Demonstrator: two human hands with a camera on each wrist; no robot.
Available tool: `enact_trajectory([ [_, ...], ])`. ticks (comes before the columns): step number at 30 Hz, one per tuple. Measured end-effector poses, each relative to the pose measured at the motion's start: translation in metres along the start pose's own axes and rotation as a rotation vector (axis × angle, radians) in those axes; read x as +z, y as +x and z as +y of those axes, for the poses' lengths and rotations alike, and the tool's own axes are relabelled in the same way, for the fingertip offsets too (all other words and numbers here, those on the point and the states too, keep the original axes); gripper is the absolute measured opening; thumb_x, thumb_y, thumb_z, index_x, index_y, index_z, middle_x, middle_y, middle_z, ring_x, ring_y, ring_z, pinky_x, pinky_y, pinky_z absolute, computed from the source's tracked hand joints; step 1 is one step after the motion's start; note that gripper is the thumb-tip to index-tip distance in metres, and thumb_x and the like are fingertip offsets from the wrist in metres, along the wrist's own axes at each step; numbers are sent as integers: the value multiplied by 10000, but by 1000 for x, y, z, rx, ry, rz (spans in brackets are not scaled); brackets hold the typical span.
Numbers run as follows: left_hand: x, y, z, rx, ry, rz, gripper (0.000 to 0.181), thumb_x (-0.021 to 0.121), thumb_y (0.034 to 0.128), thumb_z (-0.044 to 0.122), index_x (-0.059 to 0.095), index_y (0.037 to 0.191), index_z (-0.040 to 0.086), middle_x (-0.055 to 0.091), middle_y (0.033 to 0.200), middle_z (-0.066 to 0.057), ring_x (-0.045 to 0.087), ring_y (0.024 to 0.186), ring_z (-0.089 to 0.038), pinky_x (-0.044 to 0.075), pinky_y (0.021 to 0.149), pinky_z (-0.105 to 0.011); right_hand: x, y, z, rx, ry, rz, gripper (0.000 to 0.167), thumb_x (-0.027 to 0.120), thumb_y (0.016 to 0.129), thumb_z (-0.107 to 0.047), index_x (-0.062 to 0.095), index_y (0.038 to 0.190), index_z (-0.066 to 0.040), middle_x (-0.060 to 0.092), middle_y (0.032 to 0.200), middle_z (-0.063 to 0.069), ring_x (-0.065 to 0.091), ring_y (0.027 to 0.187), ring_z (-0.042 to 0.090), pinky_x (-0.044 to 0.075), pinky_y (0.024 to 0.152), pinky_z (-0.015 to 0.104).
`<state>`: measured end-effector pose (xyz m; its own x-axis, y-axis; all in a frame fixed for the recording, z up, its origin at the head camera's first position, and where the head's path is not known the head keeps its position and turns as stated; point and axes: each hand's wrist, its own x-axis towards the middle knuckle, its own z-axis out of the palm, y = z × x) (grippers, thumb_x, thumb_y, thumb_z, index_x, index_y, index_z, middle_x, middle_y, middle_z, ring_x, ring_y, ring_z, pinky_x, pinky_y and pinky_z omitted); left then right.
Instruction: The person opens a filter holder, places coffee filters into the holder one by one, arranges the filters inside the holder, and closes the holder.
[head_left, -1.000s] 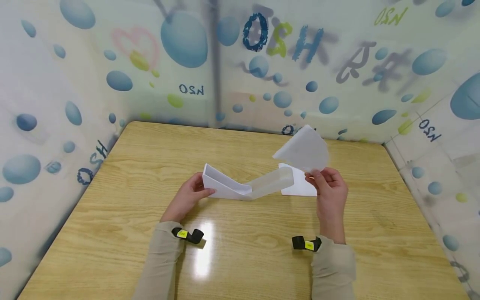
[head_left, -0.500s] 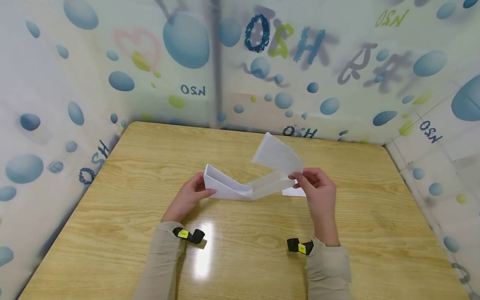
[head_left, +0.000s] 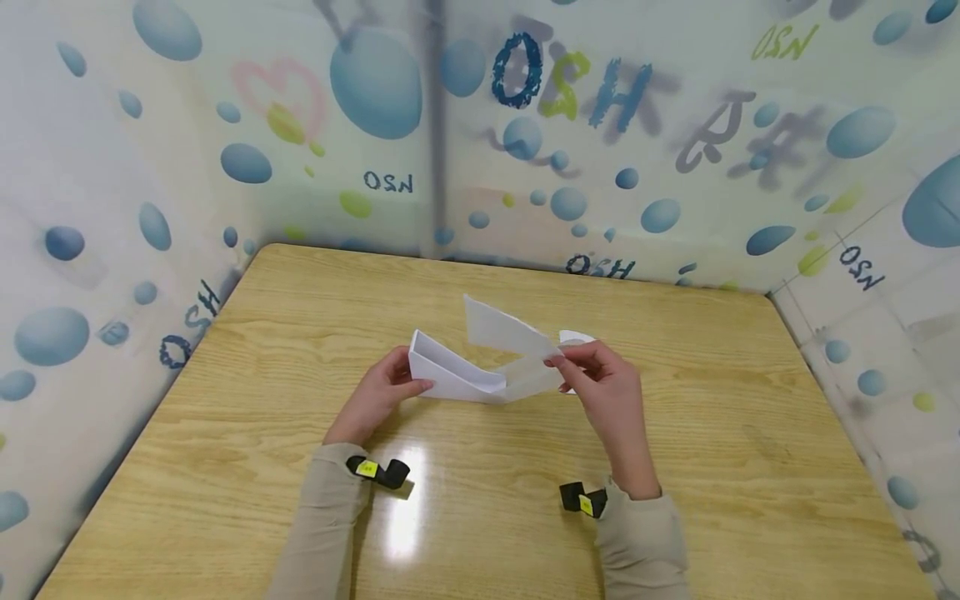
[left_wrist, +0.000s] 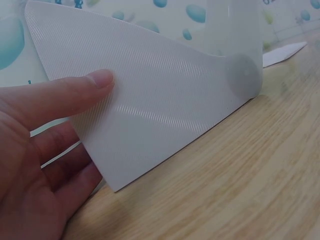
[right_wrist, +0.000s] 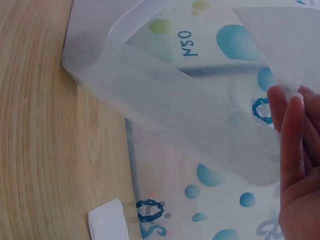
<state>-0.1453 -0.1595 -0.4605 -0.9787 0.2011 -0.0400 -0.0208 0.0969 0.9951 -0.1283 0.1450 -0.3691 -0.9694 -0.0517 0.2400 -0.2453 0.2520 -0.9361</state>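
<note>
A white ribbed box (head_left: 453, 379) with an open top and slanting sides stands on the table. Its translucent lid (head_left: 525, 382) is swung open to the right. My left hand (head_left: 375, 396) grips the box's left end, with the thumb (left_wrist: 95, 87) on the front wall and the fingers behind. Above the box and lid hangs a thin, fan-shaped white paper coffee filter (head_left: 506, 327). My right hand (head_left: 609, 400) pinches it by its right corner between thumb and fingertips. In the right wrist view the filter (right_wrist: 292, 42) is apart from the lid (right_wrist: 200, 135).
Behind the right hand a flat white piece (head_left: 573, 337), perhaps paper, lies on the wooden table (head_left: 750, 467), partly hidden. Patterned walls (head_left: 300, 192) border the table at the back and sides. A black strap camera sits on each wrist.
My right hand has carried the coffee filter left and lower, from above the flat white piece to over the box and lid. The left hand and box have stayed in place.
</note>
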Motion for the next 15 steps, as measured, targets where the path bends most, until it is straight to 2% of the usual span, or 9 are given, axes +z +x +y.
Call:
enact_trajectory([
  [7, 0, 0, 0, -11, 1, 1, 500, 724, 740, 290, 509, 1176, 174, 553, 1133, -50, 533, 1025, -209, 420, 861, -360, 13, 0, 0, -155, -99, -31, 120, 671, 800, -216, 671, 904, -155, 648, 842, -22, 580, 566, 187, 452, 468, 236],
  [15, 0, 0, -1, -10, 7, 2, 505, 723, 740, 294, 506, 1181, 175, 553, 1135, -50, 532, 1028, -206, 420, 861, -358, 21, 1, -3, -297, -279, 25, 82, 662, 810, -210, 671, 880, -168, 628, 769, -69, 565, 517, 80, 426, 445, 202],
])
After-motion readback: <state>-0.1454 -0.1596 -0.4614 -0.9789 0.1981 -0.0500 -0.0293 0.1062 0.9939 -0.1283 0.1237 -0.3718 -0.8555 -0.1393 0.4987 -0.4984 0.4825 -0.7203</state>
